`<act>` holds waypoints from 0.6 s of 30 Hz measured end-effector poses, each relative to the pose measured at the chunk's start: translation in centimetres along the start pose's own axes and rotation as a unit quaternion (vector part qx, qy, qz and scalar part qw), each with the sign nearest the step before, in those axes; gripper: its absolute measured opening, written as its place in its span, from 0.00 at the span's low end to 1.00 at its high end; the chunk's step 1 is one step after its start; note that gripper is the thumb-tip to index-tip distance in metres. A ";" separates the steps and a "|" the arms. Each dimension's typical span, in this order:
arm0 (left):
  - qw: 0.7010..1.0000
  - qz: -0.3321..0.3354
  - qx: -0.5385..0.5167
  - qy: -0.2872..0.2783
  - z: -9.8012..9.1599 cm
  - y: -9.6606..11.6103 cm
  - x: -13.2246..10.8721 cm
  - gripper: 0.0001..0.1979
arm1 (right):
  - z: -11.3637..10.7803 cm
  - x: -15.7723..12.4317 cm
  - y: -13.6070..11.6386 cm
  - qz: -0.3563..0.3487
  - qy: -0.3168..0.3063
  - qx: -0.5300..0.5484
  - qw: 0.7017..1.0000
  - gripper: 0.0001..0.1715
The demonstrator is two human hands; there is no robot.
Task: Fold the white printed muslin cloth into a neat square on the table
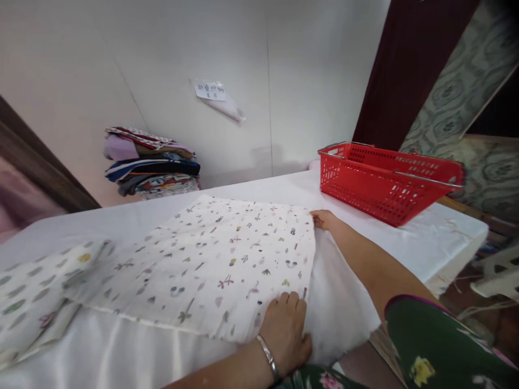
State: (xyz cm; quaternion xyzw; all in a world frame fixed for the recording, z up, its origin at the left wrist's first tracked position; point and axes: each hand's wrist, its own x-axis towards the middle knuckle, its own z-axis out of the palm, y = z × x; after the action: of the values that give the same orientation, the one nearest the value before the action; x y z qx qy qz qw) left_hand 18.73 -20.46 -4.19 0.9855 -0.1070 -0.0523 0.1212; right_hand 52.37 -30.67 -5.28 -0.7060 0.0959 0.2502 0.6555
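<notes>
A white cloth [227,259] printed with small palm trees, leaves and sunglasses lies spread on the white-covered table, its far edge slanting to the upper left. My right hand [322,219] pinches its far right corner. Close to my body, my left hand [286,329], with a silver bracelet at the wrist, is closed on the near right corner; its fingertips are partly hidden. A thin plain white layer [338,292] shows beyond the cloth's right edge. On the left, a folded section of printed fabric [36,292] with larger grey-green spots joins or overlaps the cloth; I cannot tell which.
A red plastic basket [360,186] with metal handles stands at the table's back right. Folded fabrics [154,162] are stacked by the wall at the back left. A paper sign [210,91] hangs on the wall. The white table cover [441,243] ends at the right.
</notes>
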 end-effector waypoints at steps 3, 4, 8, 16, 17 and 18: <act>0.998 0.042 -0.045 -0.004 -1.0 -1.1 -1.2 0.34 | 0.1 1.1 -0.4 -0.002 0.022 -0.017 1.000 0.14; 0.997 0.058 -0.055 -0.002 -1.5 -1.6 -1.8 0.36 | 0.2 1.4 -0.4 -0.003 0.029 -0.023 0.999 0.13; 0.995 0.088 -0.036 -0.008 -2.8 -3.4 -4.0 0.29 | 0.1 1.7 -0.2 -0.016 0.046 -0.051 0.998 0.10; 0.985 0.145 0.078 0.059 -1.3 -4.0 -2.6 0.07 | -1.3 3.2 -1.0 -0.101 0.097 -0.149 0.979 0.26; 0.984 0.147 0.073 0.068 -1.1 -3.3 -1.7 0.08 | -1.9 3.6 -1.6 -0.119 0.108 -0.171 0.972 0.26; 0.983 0.154 0.066 0.074 -0.9 -2.5 -0.6 0.10 | -2.6 4.0 -2.2 -0.139 0.120 -0.197 0.963 0.26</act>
State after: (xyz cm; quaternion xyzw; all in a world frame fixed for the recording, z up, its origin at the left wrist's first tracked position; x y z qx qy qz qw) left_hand 18.76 -17.70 -3.87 0.9642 -0.2512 0.0476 0.0701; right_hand 57.41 -32.18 -5.22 -0.8525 0.0233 0.0835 0.5155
